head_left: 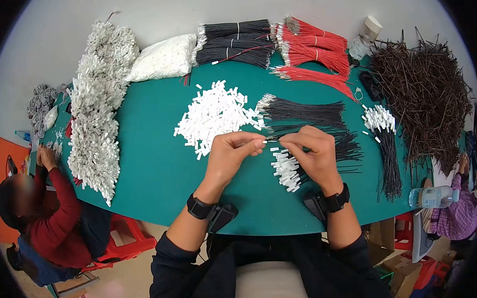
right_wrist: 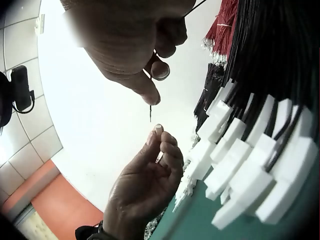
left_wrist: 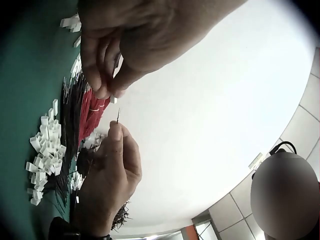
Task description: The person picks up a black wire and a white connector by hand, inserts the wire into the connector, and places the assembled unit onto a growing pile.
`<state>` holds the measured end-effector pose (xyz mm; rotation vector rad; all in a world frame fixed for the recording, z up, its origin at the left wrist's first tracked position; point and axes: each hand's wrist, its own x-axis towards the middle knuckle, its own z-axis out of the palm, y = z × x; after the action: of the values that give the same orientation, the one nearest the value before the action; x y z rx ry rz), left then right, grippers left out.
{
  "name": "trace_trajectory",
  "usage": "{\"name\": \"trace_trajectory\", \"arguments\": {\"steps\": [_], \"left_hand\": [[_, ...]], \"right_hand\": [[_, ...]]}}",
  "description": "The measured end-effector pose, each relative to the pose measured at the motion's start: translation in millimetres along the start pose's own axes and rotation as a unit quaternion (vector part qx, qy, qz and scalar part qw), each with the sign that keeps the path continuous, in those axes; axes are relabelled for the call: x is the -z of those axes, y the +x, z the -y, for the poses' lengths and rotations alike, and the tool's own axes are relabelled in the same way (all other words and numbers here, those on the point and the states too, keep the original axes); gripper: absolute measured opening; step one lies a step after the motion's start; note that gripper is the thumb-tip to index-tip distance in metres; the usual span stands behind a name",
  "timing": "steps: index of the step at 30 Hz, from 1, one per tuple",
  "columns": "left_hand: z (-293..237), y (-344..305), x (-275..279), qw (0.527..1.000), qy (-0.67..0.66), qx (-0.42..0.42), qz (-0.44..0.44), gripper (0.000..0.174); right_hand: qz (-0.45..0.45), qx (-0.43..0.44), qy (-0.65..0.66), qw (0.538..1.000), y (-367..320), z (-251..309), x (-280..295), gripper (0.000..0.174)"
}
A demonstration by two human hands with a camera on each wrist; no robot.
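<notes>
My left hand pinches a small white connector housing between thumb and forefinger. Another pale piece shows among its curled fingers in the right wrist view. Facing it, my right hand pinches a thin black wire, whose bare tip points at the housing. A short gap separates tip and housing in both wrist views. Just below the hands lies a bundle of black wires with white housings on their ends. Loose black wires with silvery ends are spread behind the right hand.
A heap of loose white housings lies behind my left hand. Black bundles, red bundles and a white bag line the back. A long white pile stands left; brown wires and a bottle are right. A person sits left.
</notes>
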<state>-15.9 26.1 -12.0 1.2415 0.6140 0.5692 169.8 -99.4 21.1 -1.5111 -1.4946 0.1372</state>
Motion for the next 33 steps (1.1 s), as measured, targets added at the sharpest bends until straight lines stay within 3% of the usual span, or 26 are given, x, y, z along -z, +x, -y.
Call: {"name": "trace_trajectory", "arguments": {"steps": [9,33], "left_hand": [[-1,-3,-5,0.999,0.004,-0.018,-0.041,0.020],[2,-3,-4,0.999,0.016,-0.011,-0.037,0.014]], "right_hand": [[-0.010,0.008,0.004,1.000,0,-1,-4,0.007],[0.007,-0.052,0.027,0.998,-3,1,-10,0.005]]}}
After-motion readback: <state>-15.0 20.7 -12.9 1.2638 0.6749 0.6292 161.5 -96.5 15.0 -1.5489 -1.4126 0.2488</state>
